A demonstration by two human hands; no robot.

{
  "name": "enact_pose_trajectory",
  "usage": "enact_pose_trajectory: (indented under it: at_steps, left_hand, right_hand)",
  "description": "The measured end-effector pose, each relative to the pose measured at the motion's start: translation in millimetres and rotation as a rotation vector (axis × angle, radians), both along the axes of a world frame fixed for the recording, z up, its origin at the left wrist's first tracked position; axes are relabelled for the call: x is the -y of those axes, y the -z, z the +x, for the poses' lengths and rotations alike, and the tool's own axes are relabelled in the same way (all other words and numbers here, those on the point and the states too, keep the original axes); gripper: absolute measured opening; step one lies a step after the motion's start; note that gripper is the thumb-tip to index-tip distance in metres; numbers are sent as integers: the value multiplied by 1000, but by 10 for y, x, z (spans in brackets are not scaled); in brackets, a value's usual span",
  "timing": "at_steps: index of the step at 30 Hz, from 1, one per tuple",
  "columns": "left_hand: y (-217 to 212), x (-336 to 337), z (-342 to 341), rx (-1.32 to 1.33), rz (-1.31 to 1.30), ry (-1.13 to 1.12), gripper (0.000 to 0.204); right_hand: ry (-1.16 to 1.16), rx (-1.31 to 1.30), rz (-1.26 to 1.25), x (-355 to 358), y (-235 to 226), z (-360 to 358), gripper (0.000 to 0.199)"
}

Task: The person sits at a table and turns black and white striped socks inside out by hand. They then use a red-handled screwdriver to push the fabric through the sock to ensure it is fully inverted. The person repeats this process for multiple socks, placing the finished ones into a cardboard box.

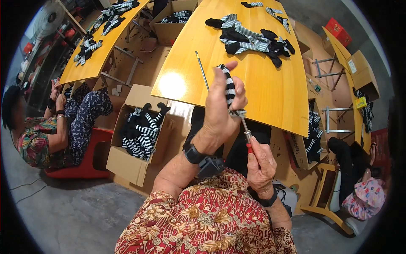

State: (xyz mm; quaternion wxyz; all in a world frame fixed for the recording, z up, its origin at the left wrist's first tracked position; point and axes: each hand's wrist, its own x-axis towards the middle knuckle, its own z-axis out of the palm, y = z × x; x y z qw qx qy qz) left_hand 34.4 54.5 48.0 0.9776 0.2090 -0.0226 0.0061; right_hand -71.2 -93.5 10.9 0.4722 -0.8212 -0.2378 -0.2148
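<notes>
My left hand (222, 99) is closed around a small black-and-white striped fabric tube (229, 89), held upright above the near edge of the yellow table (182, 80). Lower and to the right, my right hand (262, 167) grips a tool with a red handle (249, 148) and a metal shaft, which looks like a screwdriver. Its shaft points up at the tube's lower end; the tip is hidden there. A thin dark rod (201, 67) lies on the table, partly behind my left hand. Farther back is a pile of striped and black knitted pieces (249, 40).
An open cardboard box (127, 167) of striped pieces stands at my left, another box (298, 150) at my right. A person (50, 135) sits by the left table (80, 70), handling something small. Another person (366, 194) sits at the far right, near a wooden chair (321, 211).
</notes>
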Motion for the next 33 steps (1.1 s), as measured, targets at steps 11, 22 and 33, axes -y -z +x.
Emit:
enact_pose_trajectory:
  at_steps: [11,22,33]
  left_hand:
    - [45,-54,120,121,209,-72,40]
    - [118,207,-82,118,303,155,45]
    - [-29,-198,170,105,200,-100,46]
  right_hand:
    - [-30,-350,200,42,-87,-45,36]
    - [17,-413,343,-42,-117,115,35]
    - [-45,-100,74,113,-78,155,39]
